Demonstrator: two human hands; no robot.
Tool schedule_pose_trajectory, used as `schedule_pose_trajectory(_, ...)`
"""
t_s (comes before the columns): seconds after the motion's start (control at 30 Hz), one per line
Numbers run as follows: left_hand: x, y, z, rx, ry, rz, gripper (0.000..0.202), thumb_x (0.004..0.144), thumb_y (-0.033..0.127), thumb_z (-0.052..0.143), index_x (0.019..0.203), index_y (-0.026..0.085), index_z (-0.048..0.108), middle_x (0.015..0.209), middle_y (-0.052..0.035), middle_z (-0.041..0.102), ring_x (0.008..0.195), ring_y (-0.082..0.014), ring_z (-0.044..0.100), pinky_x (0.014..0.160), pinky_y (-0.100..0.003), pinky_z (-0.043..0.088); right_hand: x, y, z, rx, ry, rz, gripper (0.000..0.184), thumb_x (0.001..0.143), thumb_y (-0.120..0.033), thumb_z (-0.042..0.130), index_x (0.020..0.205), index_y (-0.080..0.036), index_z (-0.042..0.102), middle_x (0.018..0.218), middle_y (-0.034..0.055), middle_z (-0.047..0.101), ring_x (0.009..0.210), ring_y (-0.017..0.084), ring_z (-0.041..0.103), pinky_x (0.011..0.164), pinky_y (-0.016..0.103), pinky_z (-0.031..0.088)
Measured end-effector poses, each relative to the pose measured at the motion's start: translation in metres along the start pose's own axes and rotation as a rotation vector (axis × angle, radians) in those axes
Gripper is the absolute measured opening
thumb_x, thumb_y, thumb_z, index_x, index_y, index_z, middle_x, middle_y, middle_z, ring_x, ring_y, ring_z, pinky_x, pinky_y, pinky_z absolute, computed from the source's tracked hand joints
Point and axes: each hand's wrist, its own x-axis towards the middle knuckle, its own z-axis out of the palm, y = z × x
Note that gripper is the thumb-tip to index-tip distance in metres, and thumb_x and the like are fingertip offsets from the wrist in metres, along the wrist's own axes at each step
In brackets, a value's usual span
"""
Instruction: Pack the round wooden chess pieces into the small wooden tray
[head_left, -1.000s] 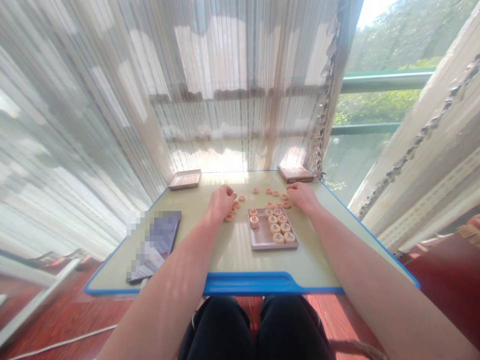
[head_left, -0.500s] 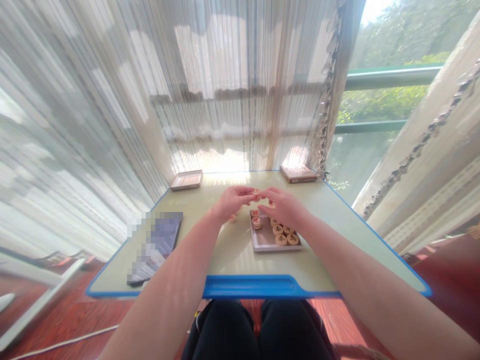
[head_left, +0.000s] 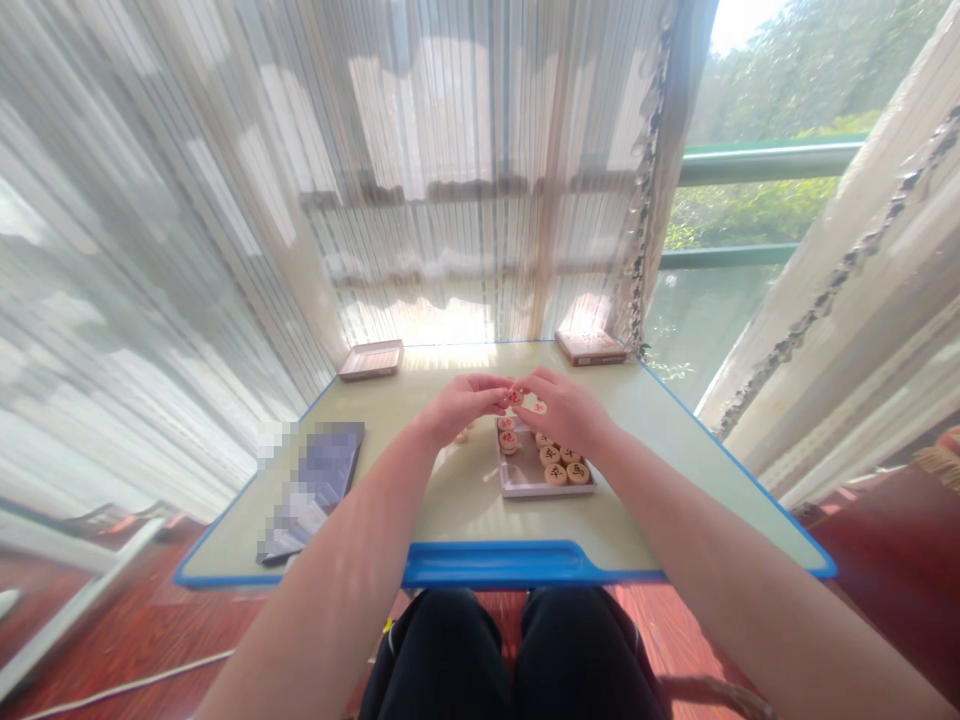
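Above the far edge of an open tray (head_left: 536, 491), my left hand (head_left: 469, 402) and my right hand (head_left: 564, 405) meet at a red-marked Chinese chess piece (head_left: 516, 397). The fingertips of both hands are closed around it. Another red-marked piece (head_left: 540, 408) shows beneath my right fingers. In the tray's left side sit red-marked pieces (head_left: 508, 441); black-marked pieces (head_left: 555, 474) lie to the right, some hidden by my right hand. Beside my left wrist, a piece (head_left: 462, 435) rests on the table, partly covered.
The table (head_left: 435, 500) has a blue rim with a blue trough (head_left: 495, 565) at the front. An empty-looking shallow box lid (head_left: 371, 360) stands at the back left, a flat box (head_left: 590, 347) at the back right. A dark, pixelated flat item (head_left: 330, 470) lies on the left. Sheer curtains hang behind.
Both hands stay together at the tray's far edge, and the held piece's red face has turned more toward me. The whole view has shifted slightly.
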Motion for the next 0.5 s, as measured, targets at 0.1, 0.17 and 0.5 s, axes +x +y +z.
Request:
schedule_pose_trajectory(0.1, 0.001, -0.002, -0.002, 0.120, 0.222, 0.100, 0.029, 0.072, 0.030, 0.069, 0.095, 0.012, 0.071, 0.088, -0.0092, 0.072, 0.074, -0.0152, 0.063, 0.074, -0.032, 0.050, 0.000, -0.002, -0.004, 0.036, -0.008, 0.059, 0.018, 0.080, -0.028, 0.062, 0.096, -0.022, 0.067, 0.095, 0.0032, 0.065, 0.078, 0.016, 0.060, 0.066, 0.026, 0.042)
schedule_pose_trajectory(0.17, 0.001, -0.005, -0.005, 0.352, 0.439, 0.267, 0.021, 0.076, 0.026, 0.061, 0.091, 0.014, 0.070, 0.084, -0.0067, 0.072, 0.073, -0.0150, 0.063, 0.074, -0.030, 0.050, 0.000, -0.001, -0.009, 0.046, -0.023, 0.100, 0.017, 0.079, -0.027, 0.062, 0.095, -0.022, 0.067, 0.096, 0.0029, 0.065, 0.075, 0.015, 0.059, 0.065, 0.026, 0.041)
schedule_pose_trajectory(0.5, -0.001, -0.027, 0.001, 0.926, 0.580, 0.502, 0.018, 0.082, 0.022, 0.052, 0.088, 0.016, 0.069, 0.082, -0.0047, 0.070, 0.069, -0.0145, 0.060, 0.072, -0.027, 0.048, -0.007, -0.012, -0.033, 0.218, -0.197, 0.209, 0.020, 0.075, -0.037, 0.065, 0.085, -0.019, 0.067, 0.084, 0.0030, 0.066, 0.067, 0.014, 0.057, 0.064, 0.028, 0.045)
